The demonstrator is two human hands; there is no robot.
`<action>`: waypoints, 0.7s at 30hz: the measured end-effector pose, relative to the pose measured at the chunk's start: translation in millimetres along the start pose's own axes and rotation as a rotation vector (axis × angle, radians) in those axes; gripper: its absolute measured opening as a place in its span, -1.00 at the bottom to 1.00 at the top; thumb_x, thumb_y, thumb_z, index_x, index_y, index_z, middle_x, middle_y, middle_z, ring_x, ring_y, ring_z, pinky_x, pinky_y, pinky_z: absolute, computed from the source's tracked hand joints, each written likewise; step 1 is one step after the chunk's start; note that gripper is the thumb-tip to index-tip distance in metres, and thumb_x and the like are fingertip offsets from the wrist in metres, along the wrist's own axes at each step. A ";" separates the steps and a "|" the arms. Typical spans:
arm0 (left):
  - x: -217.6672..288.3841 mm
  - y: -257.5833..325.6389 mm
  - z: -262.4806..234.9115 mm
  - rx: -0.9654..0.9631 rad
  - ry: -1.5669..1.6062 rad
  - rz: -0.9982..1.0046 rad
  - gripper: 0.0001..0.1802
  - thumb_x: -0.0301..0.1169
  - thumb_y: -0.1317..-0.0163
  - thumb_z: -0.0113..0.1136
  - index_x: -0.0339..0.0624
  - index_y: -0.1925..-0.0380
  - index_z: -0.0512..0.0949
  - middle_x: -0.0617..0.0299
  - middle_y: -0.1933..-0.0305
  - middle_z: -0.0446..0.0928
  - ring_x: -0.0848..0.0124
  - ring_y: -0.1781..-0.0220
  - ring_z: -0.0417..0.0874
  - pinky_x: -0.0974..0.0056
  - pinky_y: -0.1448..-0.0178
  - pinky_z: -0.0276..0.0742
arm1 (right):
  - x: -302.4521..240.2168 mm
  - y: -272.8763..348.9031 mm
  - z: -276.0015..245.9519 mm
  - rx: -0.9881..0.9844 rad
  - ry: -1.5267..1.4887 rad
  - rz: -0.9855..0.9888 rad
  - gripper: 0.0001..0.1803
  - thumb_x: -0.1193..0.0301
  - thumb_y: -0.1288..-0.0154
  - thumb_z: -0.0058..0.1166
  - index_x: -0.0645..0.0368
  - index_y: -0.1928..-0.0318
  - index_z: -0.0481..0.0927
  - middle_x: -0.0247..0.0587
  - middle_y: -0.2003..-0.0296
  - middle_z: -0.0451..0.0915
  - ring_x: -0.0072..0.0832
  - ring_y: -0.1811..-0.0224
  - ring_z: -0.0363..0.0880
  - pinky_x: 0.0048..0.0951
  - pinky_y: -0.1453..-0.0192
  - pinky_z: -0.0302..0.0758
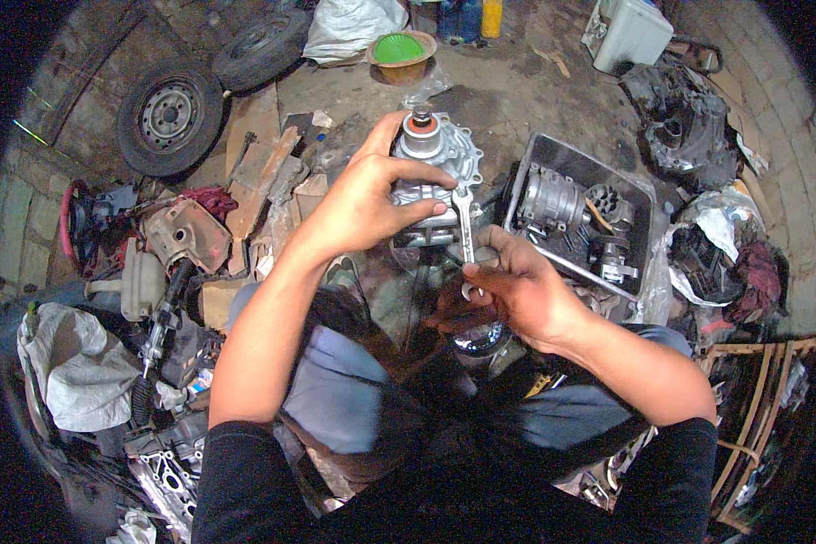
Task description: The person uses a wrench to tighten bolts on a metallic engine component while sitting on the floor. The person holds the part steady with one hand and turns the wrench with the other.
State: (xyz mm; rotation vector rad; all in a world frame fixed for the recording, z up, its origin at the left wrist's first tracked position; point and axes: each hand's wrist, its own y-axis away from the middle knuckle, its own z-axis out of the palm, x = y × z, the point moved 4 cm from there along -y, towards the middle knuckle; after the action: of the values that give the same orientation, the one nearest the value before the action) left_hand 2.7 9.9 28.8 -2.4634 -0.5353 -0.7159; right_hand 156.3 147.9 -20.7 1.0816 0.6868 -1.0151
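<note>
"What is being done at the left hand (372, 204)?"

"The metal part (423, 140) is steadied by it. Its fingers are clamped on the part's near left side, and the tips of thumb and forefinger are brought close to the upper end of the wrench (468, 238)."

"And to the right of those tips?"

"The wrench's lower end is gripped by the right hand (528, 292), with the thumb pressed along the handle. A fastener seems to be being fitted or turned, though which way cannot be told. For the next move, the upper end would need to be kept seated and the part held firm while the handle is swung."

"What is hidden, again from the left?"

"The left hand's farther fingers are covered by the part, and whatever lies under the wrench's upper end is not shown. Whether the part is propped from below cannot be made out. The right hand's lower fingers are lost in shadow, above a shiny round thing (480, 342). Beyond its knuckles, the contents of the tray (553, 152) are partly overlapped."
</note>
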 end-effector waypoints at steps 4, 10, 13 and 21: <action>1.5 -0.9 0.4 0.012 -0.012 0.010 -0.58 -0.35 0.08 0.61 0.08 0.11 0.81 -0.10 -0.45 0.29 -0.03 -0.51 0.31 0.06 -0.57 0.20 | 6.4 -2.7 12.2 0.011 -0.238 -0.029 -0.62 0.49 -0.57 -0.12 0.18 -0.32 0.25 0.00 0.09 0.65 -0.11 0.09 0.75 0.07 -0.06 0.75; -0.7 1.3 2.6 0.025 -0.007 0.001 -0.58 -0.38 0.09 0.61 0.07 0.13 0.81 -0.09 -0.45 0.30 -0.03 -0.50 0.31 0.06 -0.57 0.19 | 5.0 -6.1 32.9 -0.024 -0.354 -0.095 -0.63 0.48 -0.58 -0.17 0.12 -0.32 0.26 0.01 -0.01 0.61 -0.08 0.02 0.74 0.12 -0.14 0.72; -0.6 2.2 1.3 0.025 -0.002 -0.010 -0.57 -0.39 0.10 0.62 0.07 0.13 0.81 -0.07 -0.44 0.31 -0.02 -0.50 0.32 0.06 -0.58 0.19 | -4.9 -11.1 54.2 -0.006 -0.415 -0.059 -0.64 0.45 -0.57 -0.16 0.10 -0.30 0.28 0.06 -0.04 0.59 -0.06 0.04 0.75 0.09 -0.11 0.74; -1.0 -0.4 -0.3 0.008 0.000 -0.009 -0.57 -0.38 0.09 0.62 0.08 0.12 0.81 -0.09 -0.47 0.28 -0.02 -0.51 0.30 0.06 -0.59 0.16 | -1.6 -5.8 52.4 0.103 -0.497 -0.065 -0.76 0.41 -0.55 -0.06 0.22 -0.11 0.49 -0.03 0.12 0.65 -0.19 0.17 0.73 -0.14 0.12 0.73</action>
State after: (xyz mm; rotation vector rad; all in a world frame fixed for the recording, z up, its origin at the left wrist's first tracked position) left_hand 1.6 9.9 28.5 -2.4547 -0.5485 -0.7162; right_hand 149.4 98.5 -3.4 0.8479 0.2688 -1.3249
